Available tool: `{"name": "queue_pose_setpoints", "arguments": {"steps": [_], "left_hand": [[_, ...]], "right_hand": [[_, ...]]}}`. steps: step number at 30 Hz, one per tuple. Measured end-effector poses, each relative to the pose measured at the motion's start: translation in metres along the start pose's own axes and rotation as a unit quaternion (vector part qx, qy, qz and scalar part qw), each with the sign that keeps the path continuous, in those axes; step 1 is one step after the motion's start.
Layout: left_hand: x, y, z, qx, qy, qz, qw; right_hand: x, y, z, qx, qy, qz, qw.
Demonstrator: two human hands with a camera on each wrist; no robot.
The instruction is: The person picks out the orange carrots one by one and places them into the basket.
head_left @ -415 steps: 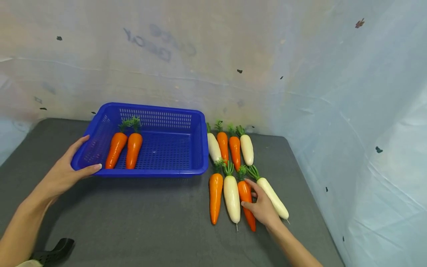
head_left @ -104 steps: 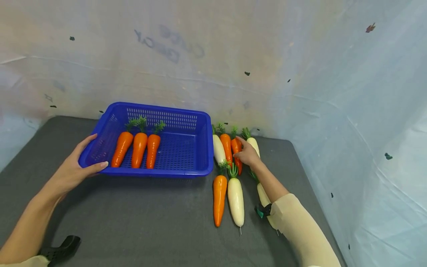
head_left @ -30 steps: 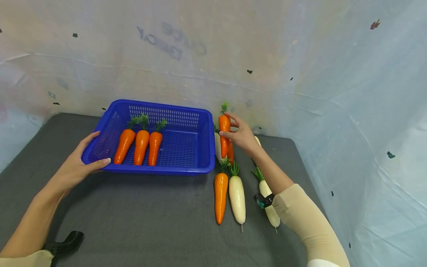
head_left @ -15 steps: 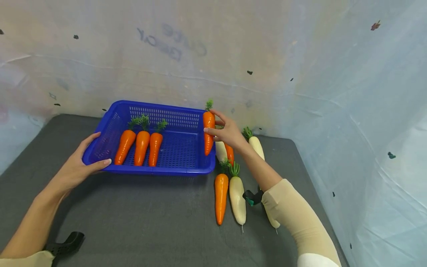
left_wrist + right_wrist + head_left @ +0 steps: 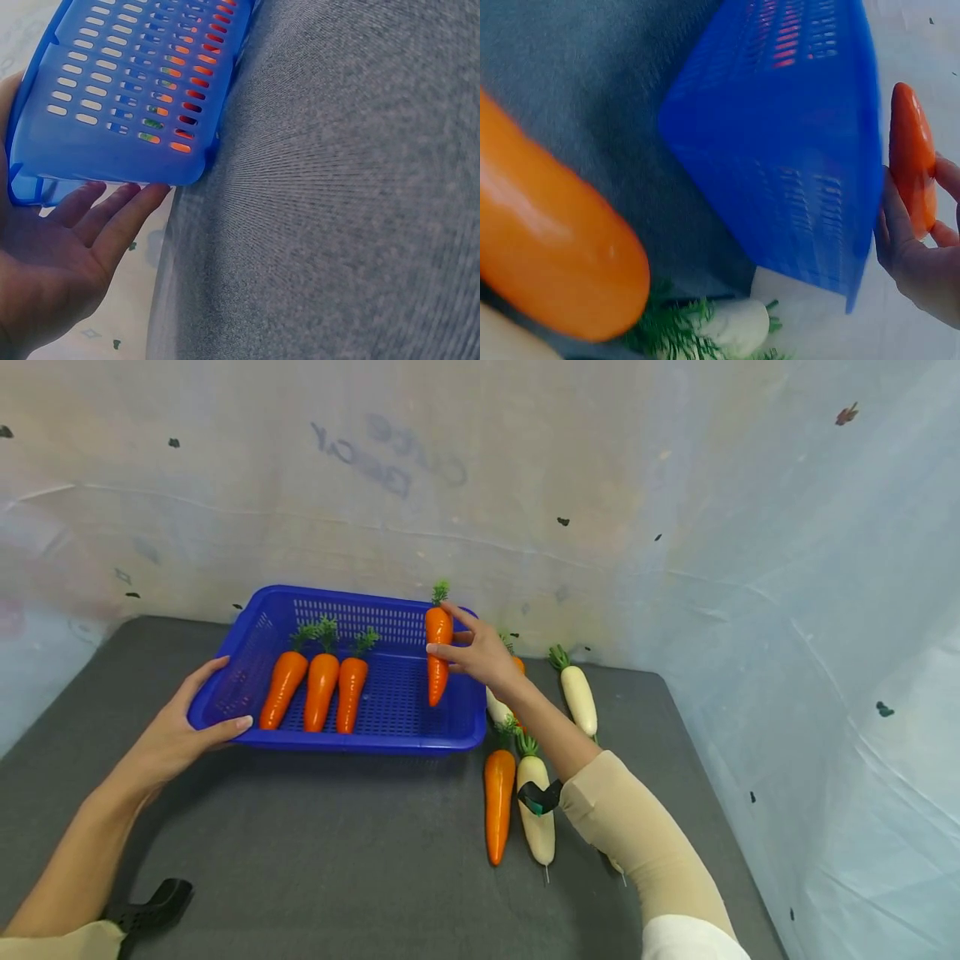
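Observation:
My right hand [image 5: 483, 652] pinches an orange carrot [image 5: 438, 647] with a green leafy top. It holds the carrot over the right part of a blue plastic basket [image 5: 352, 742]. In the right wrist view, the held carrot [image 5: 912, 154] shows just past the basket's rim. Inside the basket, three carrots [image 5: 321, 692] lie side by side toward the left. My left hand [image 5: 176, 727] grips the basket's left front corner, thumb on the rim. From the left wrist view, its fingers [image 5: 127, 217] press the slotted end wall.
Right of the basket on the dark grey table [image 5: 337, 852] lie another carrot [image 5: 498, 806], a white radish [image 5: 537, 831] and a second radish [image 5: 580, 697] behind. My right forearm partly covers more radishes and a carrot [image 5: 518, 665]. A pale sheet [image 5: 517, 460] hangs behind.
One carrot has joined the two in the basket. My right hand has picked another from the back row and moved it left over the basket. The left hand stays on the basket.

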State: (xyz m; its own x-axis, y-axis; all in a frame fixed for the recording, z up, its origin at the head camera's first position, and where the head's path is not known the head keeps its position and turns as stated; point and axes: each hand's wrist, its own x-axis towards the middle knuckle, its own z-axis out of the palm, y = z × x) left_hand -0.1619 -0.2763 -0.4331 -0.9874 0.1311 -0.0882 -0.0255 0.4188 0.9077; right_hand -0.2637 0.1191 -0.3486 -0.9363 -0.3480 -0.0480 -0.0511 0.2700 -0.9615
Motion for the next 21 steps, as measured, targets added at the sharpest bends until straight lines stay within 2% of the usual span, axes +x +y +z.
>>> {"name": "queue_pose_setpoints", "arguments": {"steps": [8, 16, 21], "left_hand": [[-0.001, -0.003, 0.000, -0.004, -0.001, 0.006, 1.0000], [-0.001, -0.002, -0.001, -0.004, -0.003, 0.010, 0.9999], [-0.001, -0.002, -0.001, -0.007, -0.003, 0.009, 0.9999]], "right_hand": [[0.013, 0.010, 0.026, -0.013, -0.024, 0.017, 0.9995], [0.022, 0.015, 0.044, -0.039, -0.019, 0.040, 0.9982], [0.028, 0.014, 0.053, -0.059, -0.033, 0.057, 0.9961]]}}
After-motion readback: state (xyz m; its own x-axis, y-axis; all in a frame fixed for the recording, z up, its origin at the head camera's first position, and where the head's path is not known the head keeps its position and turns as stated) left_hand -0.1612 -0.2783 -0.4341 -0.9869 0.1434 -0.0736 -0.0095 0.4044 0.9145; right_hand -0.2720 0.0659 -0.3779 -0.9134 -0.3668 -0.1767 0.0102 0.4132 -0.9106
